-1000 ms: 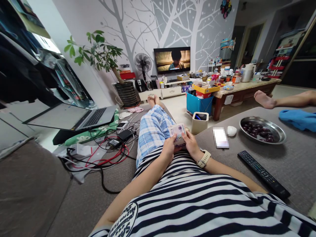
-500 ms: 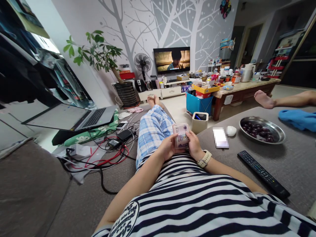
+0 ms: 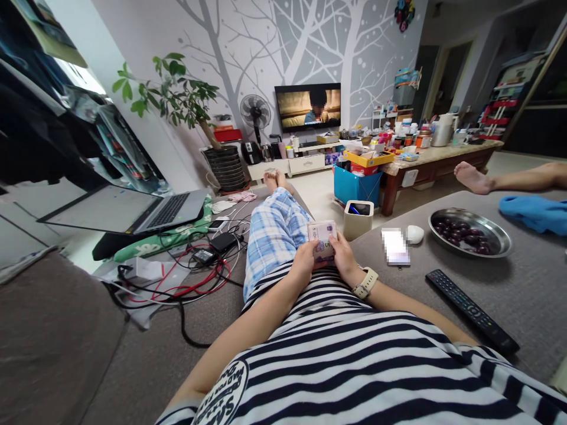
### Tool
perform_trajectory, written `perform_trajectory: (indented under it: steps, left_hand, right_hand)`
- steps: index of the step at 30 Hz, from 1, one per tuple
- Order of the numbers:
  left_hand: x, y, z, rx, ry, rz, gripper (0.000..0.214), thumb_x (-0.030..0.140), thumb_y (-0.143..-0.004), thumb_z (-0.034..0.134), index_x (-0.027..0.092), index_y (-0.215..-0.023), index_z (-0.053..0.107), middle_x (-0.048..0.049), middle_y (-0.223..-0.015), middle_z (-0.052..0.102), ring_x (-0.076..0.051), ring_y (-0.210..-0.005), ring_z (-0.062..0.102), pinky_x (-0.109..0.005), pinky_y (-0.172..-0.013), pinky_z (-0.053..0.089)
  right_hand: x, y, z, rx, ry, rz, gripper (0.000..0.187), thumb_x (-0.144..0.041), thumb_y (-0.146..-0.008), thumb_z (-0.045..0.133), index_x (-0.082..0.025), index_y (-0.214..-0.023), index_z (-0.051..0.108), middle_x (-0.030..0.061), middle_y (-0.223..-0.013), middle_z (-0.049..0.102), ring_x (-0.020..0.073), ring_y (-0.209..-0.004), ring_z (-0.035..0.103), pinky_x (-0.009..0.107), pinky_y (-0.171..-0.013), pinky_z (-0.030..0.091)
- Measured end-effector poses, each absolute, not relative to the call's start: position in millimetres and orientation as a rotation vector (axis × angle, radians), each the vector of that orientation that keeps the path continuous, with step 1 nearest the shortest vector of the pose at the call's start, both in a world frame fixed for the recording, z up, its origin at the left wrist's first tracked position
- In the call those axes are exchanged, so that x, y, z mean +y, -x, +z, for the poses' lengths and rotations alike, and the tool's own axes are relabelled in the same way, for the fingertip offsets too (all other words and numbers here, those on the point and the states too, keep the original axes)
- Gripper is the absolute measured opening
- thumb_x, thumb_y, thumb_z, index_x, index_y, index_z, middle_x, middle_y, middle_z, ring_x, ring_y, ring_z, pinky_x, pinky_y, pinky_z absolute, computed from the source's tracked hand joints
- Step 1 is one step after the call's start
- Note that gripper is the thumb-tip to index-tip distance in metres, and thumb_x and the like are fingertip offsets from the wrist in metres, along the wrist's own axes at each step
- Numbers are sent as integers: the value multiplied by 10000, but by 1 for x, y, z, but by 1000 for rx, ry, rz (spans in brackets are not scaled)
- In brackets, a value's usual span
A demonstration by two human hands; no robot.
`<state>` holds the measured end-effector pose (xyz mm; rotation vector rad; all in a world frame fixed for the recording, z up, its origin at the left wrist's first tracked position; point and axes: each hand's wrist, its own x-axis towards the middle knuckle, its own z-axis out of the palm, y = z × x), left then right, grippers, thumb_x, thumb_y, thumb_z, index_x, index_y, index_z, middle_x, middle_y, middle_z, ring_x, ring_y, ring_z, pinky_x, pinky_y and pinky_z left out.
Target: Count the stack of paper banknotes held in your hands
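A stack of banknotes (image 3: pixel 323 236), purplish with a printed 5, is held upright above my lap. My left hand (image 3: pixel 305 261) is closed round its left side, the thumb lying over the front. On the other side my right hand (image 3: pixel 344 258) grips the right edge, thumb also on the face of the notes. A pale watch (image 3: pixel 365 283) circles my right wrist. The fingers behind the stack are hidden. Beneath the hands are my striped shirt (image 3: pixel 336 336) and blue plaid trousers (image 3: pixel 270 236).
To the right on the sofa lie a remote (image 3: pixel 470 308), a phone (image 3: pixel 396 247), a white mouse (image 3: pixel 415 235) and a steel bowl (image 3: pixel 500 251) of dark fruit. Leftward are a laptop (image 3: pixel 170 212) and tangled cables (image 3: pixel 212 274). Another person's foot (image 3: pixel 470 177) rests at the far right.
My left thumb and hand have shifted slightly on the stack, and my right hand has moved a little to the left. Both hands keep hold of the notes.
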<state>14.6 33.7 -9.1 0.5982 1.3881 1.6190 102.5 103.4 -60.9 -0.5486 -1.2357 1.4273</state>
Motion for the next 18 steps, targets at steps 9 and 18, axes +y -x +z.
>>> perform_trajectory:
  steps: [9, 18]
  left_hand:
    - [32, -6, -8, 1264, -351, 1735, 133, 213, -921, 592, 147, -967, 698, -35, -767, 717, -180, -710, 724, -279, -609, 624]
    - [28, -8, -14, 1273, -456, 1691, 119, 173, -891, 627, 145, -987, 691, -56, -796, 758, -214, -765, 757, -319, -685, 643]
  right_hand:
    - [105, -111, -57, -1325, 672, 1145, 366, -598, -829, 680, -239, -840, 606, -5, -770, 610, 188, -752, 551, 314, -728, 469]
    - [102, -114, -55, -1385, 710, 1104, 416, -607, -801, 713, -239, -681, 559, -51, -612, 509, 154, -626, 437, 302, -635, 372]
